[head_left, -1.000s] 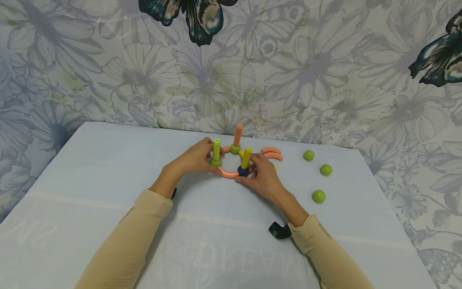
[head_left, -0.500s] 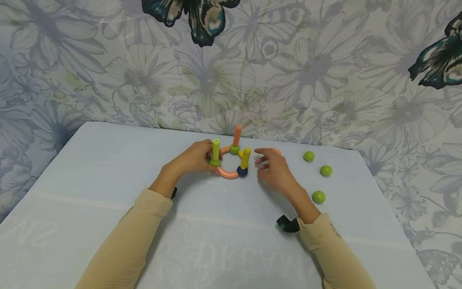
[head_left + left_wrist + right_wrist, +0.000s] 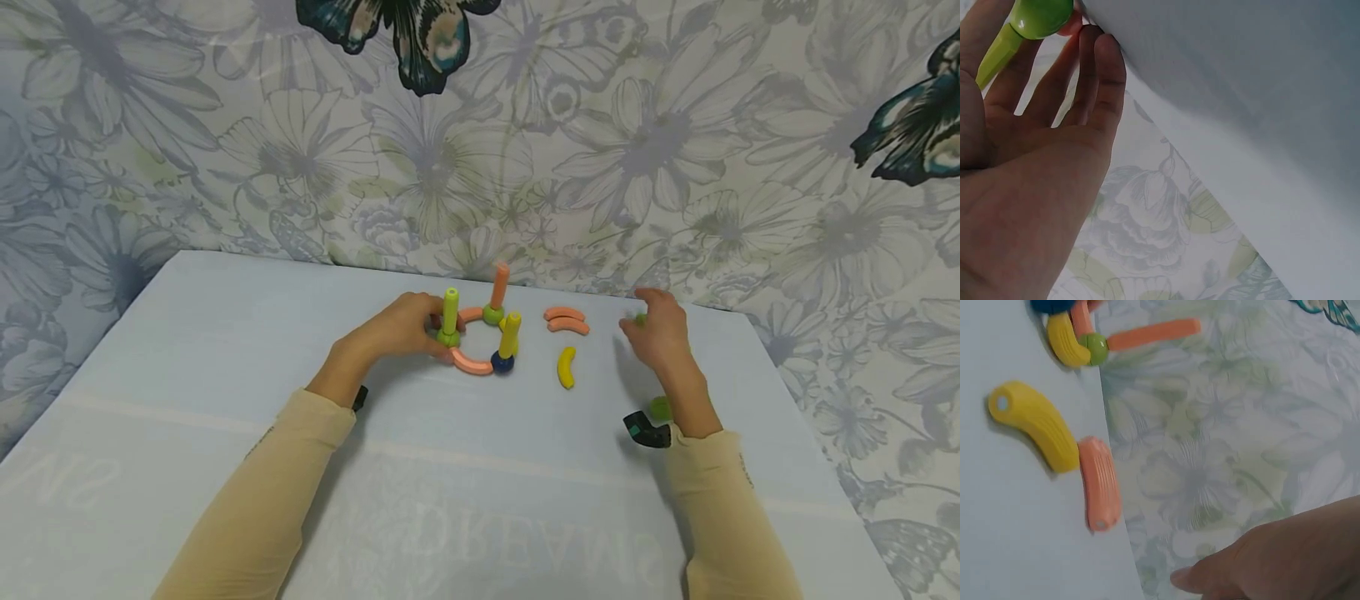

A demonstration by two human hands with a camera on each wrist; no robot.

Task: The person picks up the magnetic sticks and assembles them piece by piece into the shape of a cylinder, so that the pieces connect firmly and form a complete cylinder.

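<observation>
A ring of toy building pieces stands left of the table's middle: green balls, a dark blue ball (image 3: 502, 362) and curved sticks, with upright rods on the balls. My left hand (image 3: 401, 325) holds its left side, thumb and fingers around a green ball (image 3: 1041, 17) bearing a lime rod (image 3: 450, 310). An orange rod (image 3: 500, 286) rises at the back, a yellow rod (image 3: 510, 335) at the front right. My right hand (image 3: 662, 333) is over the far right, thumb and forefinger spread around a loose green ball (image 3: 640, 319), partly hidden by the hand.
Between hand and ring lie two orange curved sticks (image 3: 567, 325) and a yellow curved stick (image 3: 566, 367). Another loose green ball (image 3: 660, 408) shows beside the right wrist camera (image 3: 647, 431). The flowered wall (image 3: 480, 167) rises directly behind the table (image 3: 225, 467).
My right hand has left the ring's right side and moved right to the loose green balls, uncovering the curved sticks. My left hand keeps its hold; the ring's right side has shifted slightly.
</observation>
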